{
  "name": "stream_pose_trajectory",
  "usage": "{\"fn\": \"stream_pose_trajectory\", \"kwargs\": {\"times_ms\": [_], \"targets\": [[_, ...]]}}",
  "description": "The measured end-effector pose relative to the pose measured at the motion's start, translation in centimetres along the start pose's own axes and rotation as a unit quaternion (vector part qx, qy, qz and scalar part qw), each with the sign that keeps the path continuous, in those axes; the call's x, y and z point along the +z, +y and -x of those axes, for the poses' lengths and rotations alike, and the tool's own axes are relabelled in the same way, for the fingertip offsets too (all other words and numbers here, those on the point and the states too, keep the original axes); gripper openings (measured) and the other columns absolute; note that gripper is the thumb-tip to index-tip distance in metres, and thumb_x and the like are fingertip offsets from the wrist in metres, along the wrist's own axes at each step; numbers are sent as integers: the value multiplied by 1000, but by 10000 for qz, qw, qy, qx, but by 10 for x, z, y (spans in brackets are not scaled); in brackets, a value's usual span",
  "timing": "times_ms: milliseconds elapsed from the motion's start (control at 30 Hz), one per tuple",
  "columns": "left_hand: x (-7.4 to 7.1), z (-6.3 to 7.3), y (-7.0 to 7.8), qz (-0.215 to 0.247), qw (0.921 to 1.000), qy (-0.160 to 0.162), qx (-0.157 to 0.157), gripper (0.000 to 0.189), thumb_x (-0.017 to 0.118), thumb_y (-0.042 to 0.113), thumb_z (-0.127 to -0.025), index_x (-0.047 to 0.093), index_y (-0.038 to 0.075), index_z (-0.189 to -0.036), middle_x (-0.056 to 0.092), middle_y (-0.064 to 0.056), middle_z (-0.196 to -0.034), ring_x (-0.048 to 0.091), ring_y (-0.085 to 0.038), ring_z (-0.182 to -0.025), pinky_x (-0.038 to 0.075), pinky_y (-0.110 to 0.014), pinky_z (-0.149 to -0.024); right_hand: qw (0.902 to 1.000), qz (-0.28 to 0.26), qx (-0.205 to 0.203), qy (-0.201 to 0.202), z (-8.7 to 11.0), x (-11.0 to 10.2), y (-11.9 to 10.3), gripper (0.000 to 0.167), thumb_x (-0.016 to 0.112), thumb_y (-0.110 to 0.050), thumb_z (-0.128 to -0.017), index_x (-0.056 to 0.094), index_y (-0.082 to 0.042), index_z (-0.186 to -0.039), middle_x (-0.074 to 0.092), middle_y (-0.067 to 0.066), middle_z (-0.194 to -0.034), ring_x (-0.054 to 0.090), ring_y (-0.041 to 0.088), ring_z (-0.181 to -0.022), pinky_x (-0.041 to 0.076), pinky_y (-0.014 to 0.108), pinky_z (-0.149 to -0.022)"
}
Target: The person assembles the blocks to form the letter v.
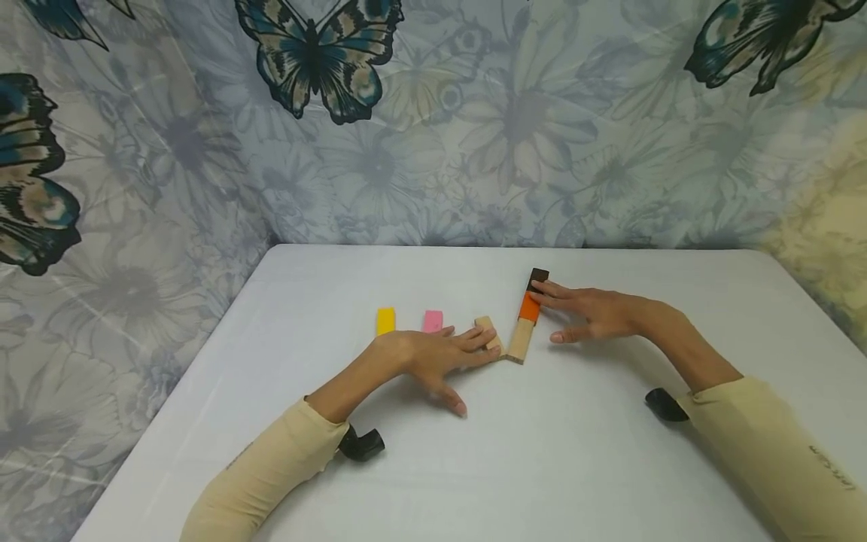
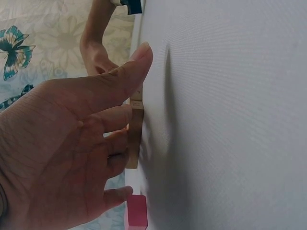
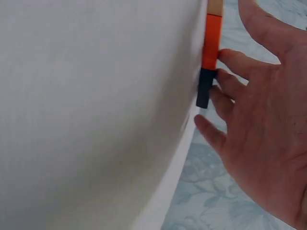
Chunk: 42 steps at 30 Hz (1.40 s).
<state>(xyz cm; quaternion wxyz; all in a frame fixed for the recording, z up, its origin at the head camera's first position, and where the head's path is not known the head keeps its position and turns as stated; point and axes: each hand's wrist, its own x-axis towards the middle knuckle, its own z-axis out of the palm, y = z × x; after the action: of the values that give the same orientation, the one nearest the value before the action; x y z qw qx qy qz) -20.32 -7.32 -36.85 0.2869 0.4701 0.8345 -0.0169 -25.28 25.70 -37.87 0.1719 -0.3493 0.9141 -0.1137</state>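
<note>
Here's the left hand (image 1: 433, 355), thumb out and fingers spread, fingertips on a bare wooden block (image 1: 484, 323) that lies at a slant. Across to the right, the right hand (image 1: 596, 312) has its fingers loosely straight too — fingertips against an orange block (image 1: 529, 308) and a black block (image 1: 538, 280), thumb held apart. Neither of the hands is pinching anything.

Those two blocks form a straight line with a second wooden block (image 1: 520, 343): black at the far end, orange between, wood nearest. The near ends of the two wooden blocks come together, so the pieces make a lopsided V. Just beyond the left hand sits a pink block (image 1: 433, 321), partly hidden, and further left a yellow block (image 1: 385, 320).

All of it lies on a white worktop (image 1: 542, 467). Beige sleeves (image 1: 271, 459) cover both forearms, a black gadget (image 1: 362, 445) at the left cuff — and behind everything, a flowery backdrop (image 1: 379, 177) with big butterflies (image 1: 313, 56).
</note>
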Motion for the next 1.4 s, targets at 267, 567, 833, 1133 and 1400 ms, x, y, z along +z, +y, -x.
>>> {"fn": "stream_pose_trajectory", "kwargs": {"times_ms": [267,567,833,1133,1400], "targets": [[1,2,-1,-90,9999,-28,-45,106,67,62,-95,3,24,-170,-17,-3,-177,-12,-22,-166,2,-52,-136,9968,661,-396,202,-2,0,1,93,63,-65,-96,29,-15,-166,16,14,-177,22,43,-161,29,68,-123],[2,0,-1,-158,9998,-20,-92,107,67,63,-94,2,25,-170,-17,-2,-177,-11,-24,-166,2,-52,-136,9921,888,-819,339,-7,6,9,92,65,-61,-97,31,-10,-165,24,16,-175,31,42,-159,33,66,-123],[0,0,0,-139,9999,-23,-55,106,67,62,-94,2,24,-170,-17,-3,-177,-12,-24,-166,2,-53,-136,9911,844,-900,494,-10,8,13,87,67,-57,-97,37,-7,-162,31,17,-172,36,42,-156,38,65,-120],[1,1,-2,-131,9999,26,-17,106,67,62,-94,3,24,-170,-15,-4,-178,-12,-23,-166,1,-55,-135,9966,554,-519,320,-14,-1,7,85,68,-60,-95,42,-12,-160,33,15,-171,40,45,-153,37,69,-118],[1,1,-1,-85,10000,18,-20,106,68,61,-94,4,24,-170,-15,-4,-178,-12,-23,-166,0,-56,-135,9987,377,-251,252,-13,-2,2,85,69,-59,-94,42,-15,-161,33,15,-171,38,45,-154,36,70,-117]]}}
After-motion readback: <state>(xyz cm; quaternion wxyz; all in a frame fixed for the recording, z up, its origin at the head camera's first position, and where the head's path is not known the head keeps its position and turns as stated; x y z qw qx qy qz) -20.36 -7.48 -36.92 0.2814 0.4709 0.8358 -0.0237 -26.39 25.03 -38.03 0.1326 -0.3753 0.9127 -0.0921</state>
